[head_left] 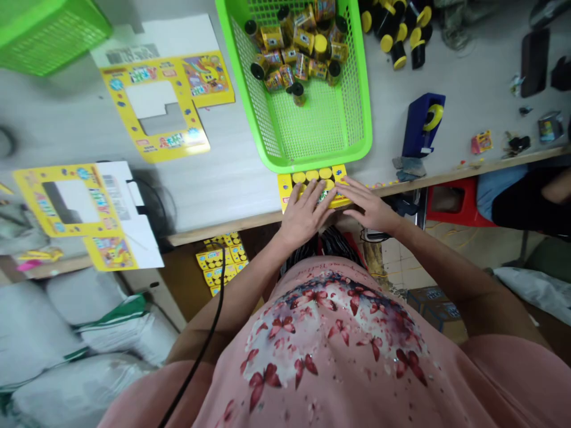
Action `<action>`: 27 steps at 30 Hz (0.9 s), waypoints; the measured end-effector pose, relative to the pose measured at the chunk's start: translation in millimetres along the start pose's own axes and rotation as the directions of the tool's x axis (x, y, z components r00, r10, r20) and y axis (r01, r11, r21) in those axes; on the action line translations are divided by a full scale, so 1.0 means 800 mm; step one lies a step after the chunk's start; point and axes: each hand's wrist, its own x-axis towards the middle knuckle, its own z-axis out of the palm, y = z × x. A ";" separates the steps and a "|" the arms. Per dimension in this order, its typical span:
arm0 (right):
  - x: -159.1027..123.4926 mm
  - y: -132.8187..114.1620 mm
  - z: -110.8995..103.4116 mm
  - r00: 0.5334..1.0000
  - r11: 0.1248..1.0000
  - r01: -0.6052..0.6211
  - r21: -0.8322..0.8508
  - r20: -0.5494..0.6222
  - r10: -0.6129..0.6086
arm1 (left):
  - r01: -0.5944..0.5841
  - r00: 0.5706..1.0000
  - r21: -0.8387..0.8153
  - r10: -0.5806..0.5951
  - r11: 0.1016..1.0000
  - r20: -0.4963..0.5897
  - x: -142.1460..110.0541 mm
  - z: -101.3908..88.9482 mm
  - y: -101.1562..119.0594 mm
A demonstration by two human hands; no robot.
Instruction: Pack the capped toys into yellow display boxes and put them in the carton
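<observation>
A yellow printed display box (340, 172) lies at the front edge of the table, with several round yellow lids (312, 175) showing through its cut-out window. My left hand (304, 215) rests on its top, fingers spread over the lids and the near part. My right hand (368, 208) is at the box's right side, fingers stretched out and fingertips touching its corner. Neither hand is closed around anything. Part of the box is hidden beneath my fingers. Right behind it stands a green basket (312, 160) with several small jars (303, 40) that have black or yellow ends.
Flat yellow cartons (154, 148) (56, 229) lie at the left. Loose black-and-yellow jars (398, 53) and a blue tape dispenser (413, 128) are at the right. Packed yellow boxes (218, 267) sit below the table. A person's arm (555, 191) shows beside a red stool (461, 217).
</observation>
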 end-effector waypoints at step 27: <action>-0.022 -0.005 0.046 0.943 0.982 -0.136 0.130 -0.286 0.169 | -0.068 0.995 0.000 0.068 0.998 -0.073 -0.005 -0.014 -0.025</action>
